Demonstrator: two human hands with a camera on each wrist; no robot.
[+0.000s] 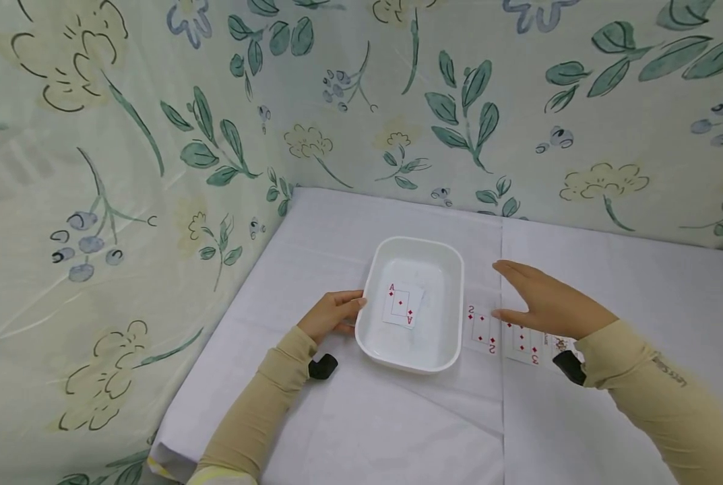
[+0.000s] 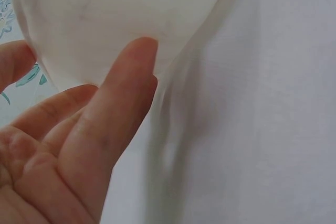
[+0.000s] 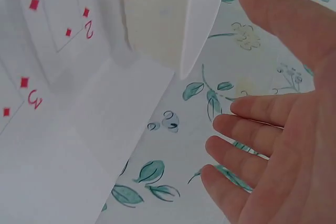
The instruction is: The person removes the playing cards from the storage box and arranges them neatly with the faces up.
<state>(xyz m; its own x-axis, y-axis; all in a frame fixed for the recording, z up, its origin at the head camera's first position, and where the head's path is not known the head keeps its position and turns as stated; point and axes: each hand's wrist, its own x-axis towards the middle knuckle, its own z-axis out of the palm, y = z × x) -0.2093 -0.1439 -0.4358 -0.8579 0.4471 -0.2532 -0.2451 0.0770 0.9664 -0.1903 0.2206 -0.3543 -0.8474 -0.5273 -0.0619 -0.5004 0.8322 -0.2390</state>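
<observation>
A white rectangular tray lies on the cloth, and an ace of diamonds rests inside it. At its left side my left hand holds the tray, thumb at the rim and fingers against the outer wall. My right hand hovers to the right of the tray, thumb and fingers spread apart, holding nothing. Beneath it lies a row of playing cards: a two of diamonds beside the tray, a three of diamonds, and a picture card partly hidden by the wrist.
A white cloth covers the table, with a seam running front to back right of the tray. Floral fabric hangs along the back and left sides. A black wrist device sits under each sleeve.
</observation>
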